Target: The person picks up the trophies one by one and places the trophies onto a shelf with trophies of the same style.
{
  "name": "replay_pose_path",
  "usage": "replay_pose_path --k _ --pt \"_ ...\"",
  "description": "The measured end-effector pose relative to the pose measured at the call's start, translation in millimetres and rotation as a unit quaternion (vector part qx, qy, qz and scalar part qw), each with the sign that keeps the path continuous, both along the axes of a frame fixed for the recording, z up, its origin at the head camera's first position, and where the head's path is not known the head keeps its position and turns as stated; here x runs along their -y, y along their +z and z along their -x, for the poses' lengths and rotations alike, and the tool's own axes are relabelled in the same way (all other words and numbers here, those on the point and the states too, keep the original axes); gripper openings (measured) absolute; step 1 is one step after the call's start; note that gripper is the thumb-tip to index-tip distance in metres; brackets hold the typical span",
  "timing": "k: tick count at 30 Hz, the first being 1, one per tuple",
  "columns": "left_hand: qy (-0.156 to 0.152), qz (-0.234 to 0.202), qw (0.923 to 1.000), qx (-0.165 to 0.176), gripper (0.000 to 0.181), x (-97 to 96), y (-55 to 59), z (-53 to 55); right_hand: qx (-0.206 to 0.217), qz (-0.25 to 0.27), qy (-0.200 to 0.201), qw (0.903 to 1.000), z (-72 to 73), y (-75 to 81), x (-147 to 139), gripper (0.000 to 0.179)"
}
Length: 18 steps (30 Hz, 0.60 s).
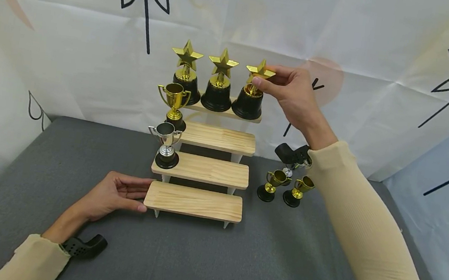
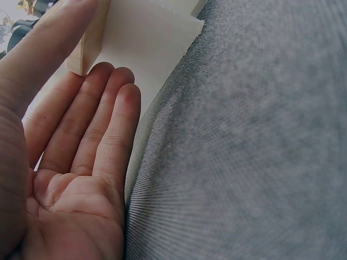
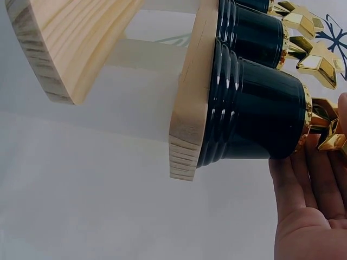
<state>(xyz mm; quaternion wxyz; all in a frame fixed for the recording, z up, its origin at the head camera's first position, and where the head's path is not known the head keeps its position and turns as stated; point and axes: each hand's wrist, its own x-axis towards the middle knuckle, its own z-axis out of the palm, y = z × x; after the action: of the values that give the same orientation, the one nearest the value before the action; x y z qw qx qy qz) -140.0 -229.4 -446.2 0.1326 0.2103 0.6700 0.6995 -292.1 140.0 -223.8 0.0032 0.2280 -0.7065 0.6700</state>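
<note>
A stepped wooden display stand (image 1: 195,201) stands on the grey cloth. My right hand (image 1: 296,95) pinches the star of a gold star trophy (image 1: 249,101) at the right end of the top step. Its black base (image 3: 265,108) sits on that board in the right wrist view. Two more star trophies (image 1: 217,95) stand to its left. My left hand (image 1: 115,195) rests at the left end of the lowest step, fingers extended and thumb apart; its fingertips (image 2: 126,97) lie by the stand's pale side. A gold cup trophy (image 1: 175,100) and a silver cup trophy (image 1: 167,144) occupy the middle steps' left ends.
Right of the stand, two small gold cup trophies (image 1: 274,182) stand on the grey cloth (image 1: 174,261), and a silver cup (image 1: 287,171) is partly hidden behind the right wrist's black camera. A white patterned curtain (image 1: 266,18) hangs close behind the stand.
</note>
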Motion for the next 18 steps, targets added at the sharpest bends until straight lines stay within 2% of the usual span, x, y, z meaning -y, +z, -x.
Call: replay_pose_path --k 18 --pt "0.0 0.0 1.0 -0.005 0.073 -0.7 -0.4 -0.2 -0.005 0.029 0.023 0.9993 -1.3 -3.4 -13 0.033"
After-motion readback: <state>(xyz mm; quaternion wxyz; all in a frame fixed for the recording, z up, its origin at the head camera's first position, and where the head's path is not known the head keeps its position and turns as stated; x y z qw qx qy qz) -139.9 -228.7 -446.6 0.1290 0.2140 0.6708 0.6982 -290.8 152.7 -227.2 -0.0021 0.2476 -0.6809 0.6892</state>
